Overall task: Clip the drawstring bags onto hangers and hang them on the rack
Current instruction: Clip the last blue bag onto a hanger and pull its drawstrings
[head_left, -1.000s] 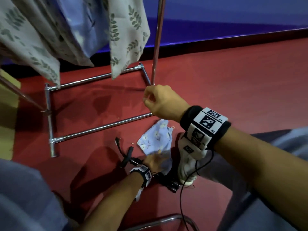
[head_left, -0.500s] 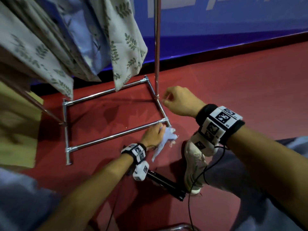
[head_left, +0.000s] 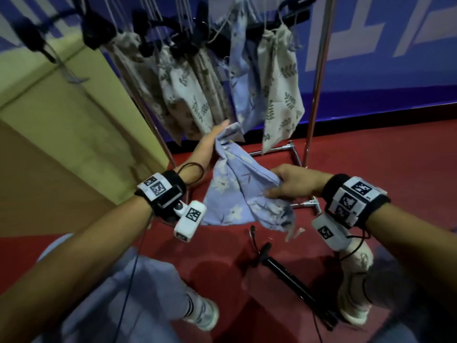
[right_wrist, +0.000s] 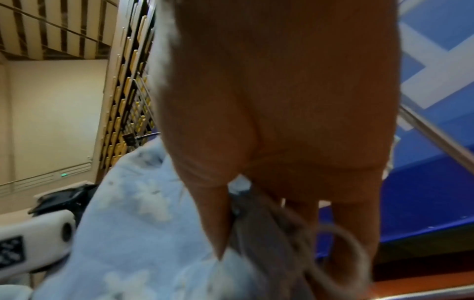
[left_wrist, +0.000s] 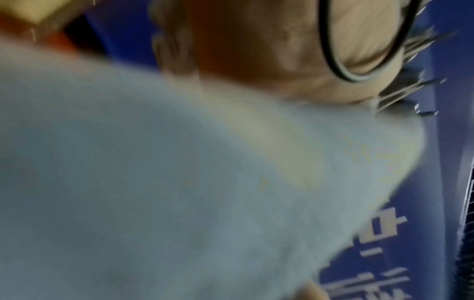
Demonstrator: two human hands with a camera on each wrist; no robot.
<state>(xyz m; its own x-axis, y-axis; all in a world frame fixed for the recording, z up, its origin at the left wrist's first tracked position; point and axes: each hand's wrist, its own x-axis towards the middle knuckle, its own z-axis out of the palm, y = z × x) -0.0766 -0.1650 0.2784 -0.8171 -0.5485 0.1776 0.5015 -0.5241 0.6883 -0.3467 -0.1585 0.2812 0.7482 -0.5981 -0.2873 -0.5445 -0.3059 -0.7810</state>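
A light blue floral drawstring bag (head_left: 235, 194) hangs in the air between my hands, in front of the rack. My left hand (head_left: 215, 137) grips its upper corner, just below the hung bags. My right hand (head_left: 274, 186) pinches the bag's right edge between thumb and fingers. In the right wrist view the right hand (right_wrist: 259, 233) pinches the blue cloth (right_wrist: 141, 233) with a loose cord beside it. The left wrist view is blurred and mostly filled by the bag (left_wrist: 205, 182). A black hanger (head_left: 294, 276) lies on the red floor below my right wrist.
Several leaf-print and blue bags (head_left: 282, 95) hang from black hangers on the chrome rack (head_left: 319, 70). Its base bars (head_left: 294, 154) lie on the floor behind the held bag. A cardboard box (head_left: 61, 144) stands at the left. My shoes (head_left: 356, 293) are near the floor hanger.
My left hand picked the blue bag off the floor and raised it to rack height. My right hand came over and took its other edge. The view tilted up.
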